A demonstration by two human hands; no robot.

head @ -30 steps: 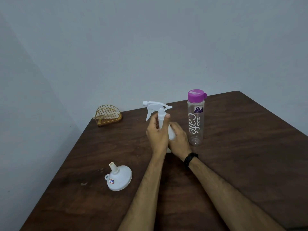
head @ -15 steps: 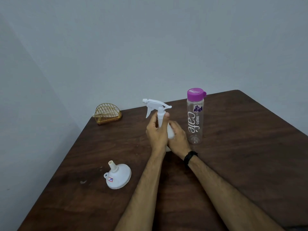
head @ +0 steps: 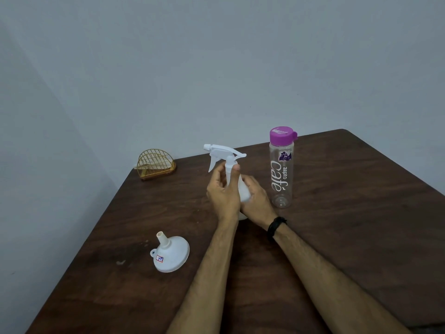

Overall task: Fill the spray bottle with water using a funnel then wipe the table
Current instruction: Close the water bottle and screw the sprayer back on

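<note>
A white spray bottle stands upright on the dark wooden table, its trigger head pointing left. My left hand grips the neck just below the head, thumb and fingers curled round it. Around the bottle's body from the right wraps my right hand, which hides most of it. A white funnel lies upside down on the table at the front left, spout up. To the right of the spray bottle stands a clear water bottle with a purple cap.
A gold wire napkin holder sits at the table's back left corner, close to the wall. A black band is on my right wrist. The table's left edge runs close to the funnel.
My left-hand fingers have shifted slightly around the spray bottle's neck. The bottle and the other objects stay where they were.
</note>
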